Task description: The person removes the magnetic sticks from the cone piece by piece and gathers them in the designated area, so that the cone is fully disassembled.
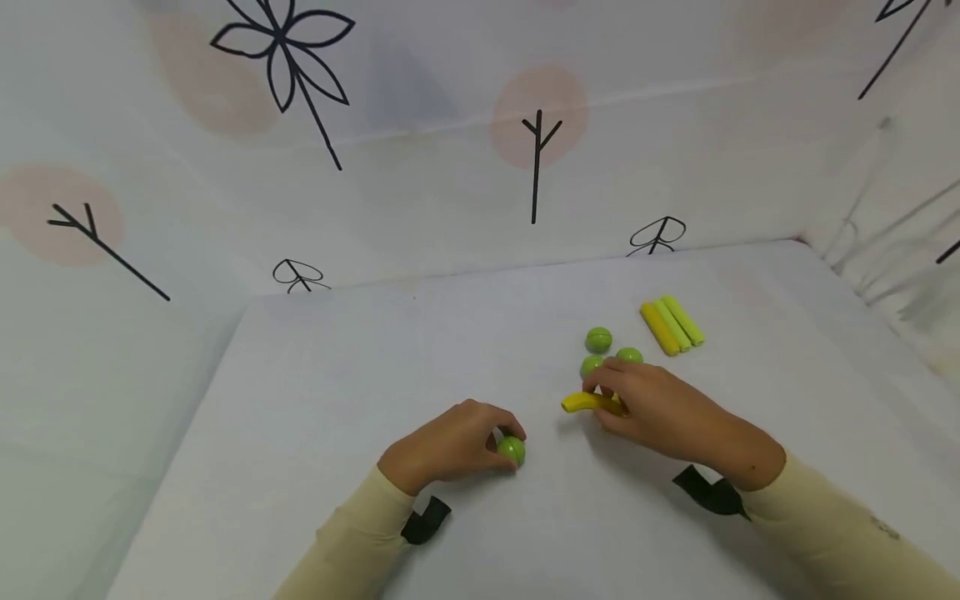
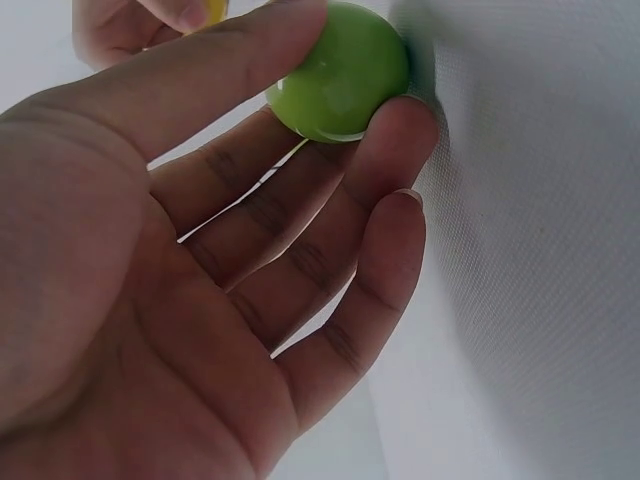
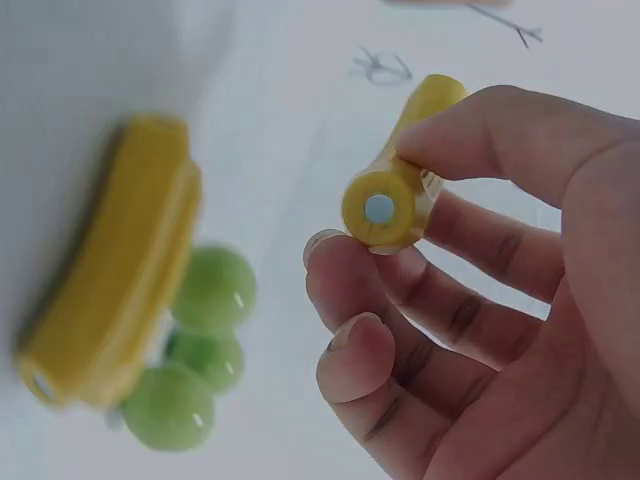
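My left hand holds a glossy green ball between thumb and fingers, low at the white tabletop. A seam runs across the ball; in the left wrist view the ball is partly covered by the thumb. To its right, my right hand pinches a yellow, slightly curved stick, banana-like in shape, above the table. The right wrist view shows the stick's round end, with a pale centre. Just beyond this hand are more green balls, partly covered by its fingers.
Behind and right of the balls lie a yellow stick and two yellow-green ones, side by side. The right wrist view has blurred yellow pieces beside green balls. A white cloth wall with black drawings borders the tabletop.
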Motion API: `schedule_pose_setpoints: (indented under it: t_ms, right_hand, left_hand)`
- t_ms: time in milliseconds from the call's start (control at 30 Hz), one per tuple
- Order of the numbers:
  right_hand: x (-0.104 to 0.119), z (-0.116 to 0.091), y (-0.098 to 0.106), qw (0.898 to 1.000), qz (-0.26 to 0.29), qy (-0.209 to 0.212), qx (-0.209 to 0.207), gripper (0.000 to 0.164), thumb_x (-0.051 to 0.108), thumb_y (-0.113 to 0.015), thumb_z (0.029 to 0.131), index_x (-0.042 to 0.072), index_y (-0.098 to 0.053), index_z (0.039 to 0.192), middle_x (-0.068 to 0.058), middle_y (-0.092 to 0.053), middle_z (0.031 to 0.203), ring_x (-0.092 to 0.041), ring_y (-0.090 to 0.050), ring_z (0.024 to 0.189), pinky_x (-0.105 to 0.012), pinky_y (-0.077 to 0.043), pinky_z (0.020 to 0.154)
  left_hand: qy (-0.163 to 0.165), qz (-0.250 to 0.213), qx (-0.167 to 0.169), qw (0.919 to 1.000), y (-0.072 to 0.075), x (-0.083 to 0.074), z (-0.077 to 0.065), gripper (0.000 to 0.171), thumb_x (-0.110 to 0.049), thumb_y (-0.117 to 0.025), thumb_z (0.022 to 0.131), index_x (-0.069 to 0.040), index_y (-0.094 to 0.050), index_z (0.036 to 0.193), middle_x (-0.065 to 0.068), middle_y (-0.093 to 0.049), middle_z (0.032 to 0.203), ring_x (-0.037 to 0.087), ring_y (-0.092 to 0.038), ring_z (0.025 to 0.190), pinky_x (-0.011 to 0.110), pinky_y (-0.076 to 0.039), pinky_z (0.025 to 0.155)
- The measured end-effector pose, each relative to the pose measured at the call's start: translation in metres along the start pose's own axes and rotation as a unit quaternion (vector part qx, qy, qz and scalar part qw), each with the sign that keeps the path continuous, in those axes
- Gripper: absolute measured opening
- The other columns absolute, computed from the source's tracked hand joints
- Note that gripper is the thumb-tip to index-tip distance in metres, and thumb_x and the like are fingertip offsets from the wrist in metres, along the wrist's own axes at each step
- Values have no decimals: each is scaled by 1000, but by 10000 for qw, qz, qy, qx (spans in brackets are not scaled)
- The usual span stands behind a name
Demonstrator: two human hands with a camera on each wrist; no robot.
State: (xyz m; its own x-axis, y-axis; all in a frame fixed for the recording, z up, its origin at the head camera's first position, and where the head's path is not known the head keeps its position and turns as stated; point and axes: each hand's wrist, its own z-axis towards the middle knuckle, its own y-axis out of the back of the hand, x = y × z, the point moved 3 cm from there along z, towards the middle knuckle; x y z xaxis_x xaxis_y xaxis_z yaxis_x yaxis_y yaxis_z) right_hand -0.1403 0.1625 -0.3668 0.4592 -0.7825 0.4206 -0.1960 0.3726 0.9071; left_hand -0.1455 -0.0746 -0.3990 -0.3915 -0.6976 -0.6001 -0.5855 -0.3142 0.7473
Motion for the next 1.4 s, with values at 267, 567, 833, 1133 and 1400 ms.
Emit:
schedule_pose_setpoints:
  t_ms: [267, 567, 833, 1133, 1400]
  right_hand:
    - [-25, -9, 17, 9995, -197, -188, 149, 24, 12, -79, 85, 17, -69, 106, 8, -62, 91, -7, -53, 77, -20, -49, 63]
    - [-50, -24, -10, 9977, 13, -207, 652, 25, 10, -82, 80, 19, -70, 100, 14, -60, 87, -4, -52, 78, -21, -49, 67]
    - [-49, -28, -17, 9981, -111, -130, 590, 22, 11, -83, 80, 21, -72, 96, 15, -62, 90, 0, -56, 82, -24, -53, 72]
    - [-45, -32, -22, 9988, -325, -50, 357, 22, 11, -83, 80, 22, -72, 95, 13, -61, 92, 1, -57, 80, -23, -53, 69]
    - [-43, -36, -23, 9986, -363, -158, 343, 22, 12, -83, 80, 21, -72, 97, 9, -63, 97, -3, -60, 84, -24, -55, 72]
  left_hand:
    - [58, -61, -18, 10000, 0, -1, 5, 30, -20, -82, 84, -17, -73, 113, -8, -71, 107, -1, -61, 80, 17, -50, 75]
    - [126, -135, -78, 9998, -3, 6, -1, 29, -22, -83, 84, -19, -73, 111, -11, -70, 103, -1, -61, 80, 18, -50, 75]
    - [-11, -99, -156, 9998, -2, 4, -1, 28, -20, -82, 84, -18, -73, 111, -12, -69, 101, -1, -61, 78, 18, -50, 74]
    - [-452, 189, -1222, 9913, 16, -10, 23, 35, -20, -77, 89, -13, -67, 123, -5, -67, 110, 5, -63, 90, 18, -51, 78]
    - [-382, 295, -1584, 9862, 20, -30, 77, 39, -20, -75, 91, -12, -65, 127, 0, -64, 114, 8, -62, 93, 16, -50, 80]
